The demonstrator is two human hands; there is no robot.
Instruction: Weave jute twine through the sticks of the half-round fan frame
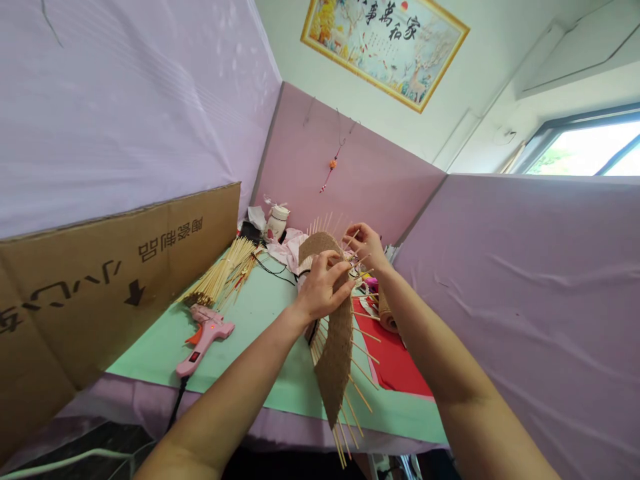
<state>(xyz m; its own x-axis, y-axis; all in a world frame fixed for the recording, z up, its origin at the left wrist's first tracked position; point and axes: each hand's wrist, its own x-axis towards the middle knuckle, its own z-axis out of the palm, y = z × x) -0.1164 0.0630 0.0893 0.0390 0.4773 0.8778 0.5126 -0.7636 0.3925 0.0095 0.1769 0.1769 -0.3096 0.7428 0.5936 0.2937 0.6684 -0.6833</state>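
A brown, burlap-covered curved band [336,360] stands on edge over the front of the table. Thin wooden sticks [364,365] fan out from its edges. My left hand [324,287] grips the band near its top, thumb and fingers closed over its edge. Just right of that, my right hand [369,245] is raised at the band's far side, its fingers pinched around one of the thin sticks. The fingertips partly overlap other sticks there, so where that stick meets the band is hard to see.
A pink hot glue gun [207,339] lies at left, near a bundle of sticks [229,265]. Cardboard [125,273] walls the left side. Red sheet material [400,367] and a burlap roll [387,313] lie at right. A white jar [277,225] stands at the back.
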